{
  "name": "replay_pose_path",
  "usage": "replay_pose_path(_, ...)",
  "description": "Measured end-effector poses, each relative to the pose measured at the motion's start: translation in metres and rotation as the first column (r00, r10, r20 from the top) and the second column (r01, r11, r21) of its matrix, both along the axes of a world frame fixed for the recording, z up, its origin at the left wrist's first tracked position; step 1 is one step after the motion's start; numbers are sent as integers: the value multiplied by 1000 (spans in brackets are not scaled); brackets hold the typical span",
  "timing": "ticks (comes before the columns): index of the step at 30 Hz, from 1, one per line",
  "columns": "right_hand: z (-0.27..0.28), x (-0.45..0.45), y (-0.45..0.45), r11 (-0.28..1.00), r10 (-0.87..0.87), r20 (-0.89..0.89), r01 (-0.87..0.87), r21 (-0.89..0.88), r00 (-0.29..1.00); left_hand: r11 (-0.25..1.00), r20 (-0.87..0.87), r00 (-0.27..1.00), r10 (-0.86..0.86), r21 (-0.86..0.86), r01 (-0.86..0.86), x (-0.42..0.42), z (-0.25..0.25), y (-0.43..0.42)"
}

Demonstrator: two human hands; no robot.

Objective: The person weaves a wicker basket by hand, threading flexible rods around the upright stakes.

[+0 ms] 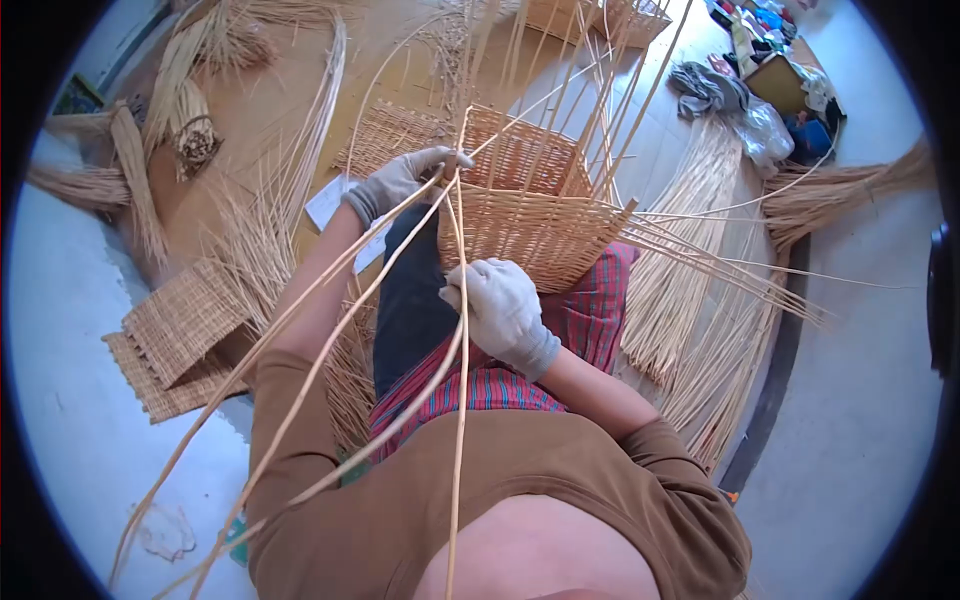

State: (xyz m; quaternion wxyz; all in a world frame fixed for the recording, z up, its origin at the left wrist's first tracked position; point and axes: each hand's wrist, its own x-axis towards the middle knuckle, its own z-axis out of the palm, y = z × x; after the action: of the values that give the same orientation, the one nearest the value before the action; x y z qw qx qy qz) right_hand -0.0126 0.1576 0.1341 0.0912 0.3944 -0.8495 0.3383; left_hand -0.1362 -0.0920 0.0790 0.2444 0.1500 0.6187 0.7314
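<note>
A partly woven wicker basket (530, 235) rests on my lap, its tall upright stakes (620, 110) rising from the far rim. My left hand (400, 185), in a pale glove with a grey cuff, is closed at the basket's near left corner, around the corner post and the strands there. Several long wicker strands (330, 360) run from that corner down toward me. Just below, my gloved right hand (500, 308) is curled in front of the basket's side, its fingers closed on one wicker strand (461, 420). Loose strand ends (720, 265) stick out at the basket's right corner.
Woven panels (190, 320) lie on the floor at left, near tied wicker bundles (195, 130). Another woven piece (390, 135) lies behind my left hand. Long loose canes (680, 280) spread at right, beside a thick bundle (850, 190). Bags and clothes (765, 85) are piled at upper right.
</note>
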Motion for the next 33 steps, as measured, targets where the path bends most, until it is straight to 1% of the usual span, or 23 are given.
replay_pose_path(2,-12,-6,26,983,-90,-30,83,-166,996,987,-146,984,100,142,-79,-3,-25,10)
replay_pose_path(3,-32,-20,41,822,5,500,282,-496,866,960,-287,916,280,85,-267,6,-26,23)
replay_pose_path(4,-46,-39,60,557,298,806,593,-582,511,959,-286,916,282,95,-266,11,-29,30)
replay_pose_path(5,-26,-56,80,719,15,797,547,-428,604,922,-304,875,377,36,-385,17,-34,37)
replay_pose_path(6,-3,-76,98,825,-245,683,518,-227,689,866,-328,822,465,-21,-499,21,-38,44)
replay_pose_path(7,-23,-102,123,708,-89,793,598,-375,603,799,-442,749,495,-108,-592,20,-40,49)
replay_pose_path(8,-49,-121,140,554,97,846,678,-484,525,798,-442,743,503,-94,-596,20,-44,54)
replay_pose_path(12,-63,-127,135,470,225,801,658,-588,555,719,-433,645,630,9,-695,21,-27,78)
replay_pose_path(14,-58,-115,117,510,30,762,646,-568,647,607,-457,524,719,46,-793,18,-31,85)
replay_pose_path(15,-49,-104,106,515,-90,757,681,-521,647,610,-441,535,720,34,-792,21,-26,87)
replay_pose_path(16,-44,-94,96,524,-88,762,680,-513,642,602,-433,532,727,30,-798,23,-25,87)
replay_pose_path(18,-41,-72,76,520,-227,515,550,-653,827,605,-471,543,695,-27,-796,23,-24,84)
replay_pose_path(19,-49,-59,67,579,-183,236,299,-758,954,603,-488,510,709,43,-797,20,-29,84)
replay_pose_path(20,-49,-63,69,582,-182,230,293,-759,956,602,-489,506,711,49,-797,15,-32,84)
replay_pose_path(22,-22,-66,63,776,-150,-8,113,-620,989,654,-341,584,736,135,-745,10,-41,84)
replay_pose_path(23,-4,-86,54,775,-274,213,347,-529,938,642,-338,599,726,19,-767,20,-18,86)
replay_pose_path(25,39,-142,13,777,-155,235,265,-571,960,622,-283,580,764,85,-779,13,-35,93)
replay_pose_path(26,48,-178,-4,922,-236,-294,118,-368,926,596,-230,559,797,146,-789,8,-39,95)
replay_pose_path(27,64,-187,-25,937,-305,-245,244,-248,920,562,-72,567,821,282,-778,13,-30,102)
replay_pose_path(28,76,-193,-41,927,-375,-201,358,-116,905,572,-83,574,815,278,-772,10,-31,101)
replay_pose_path(29,72,-204,-43,924,-381,-199,363,-123,903,575,-170,549,818,218,-789,8,-38,98)
replay_pose_path(31,61,-220,-47,871,-331,-1,304,-386,944,518,-345,442,828,168,-839,6,-42,99)
replay_pose_path(33,33,-194,-8,786,-150,94,177,-592,984,492,-249,445,860,180,-852,5,-39,103)
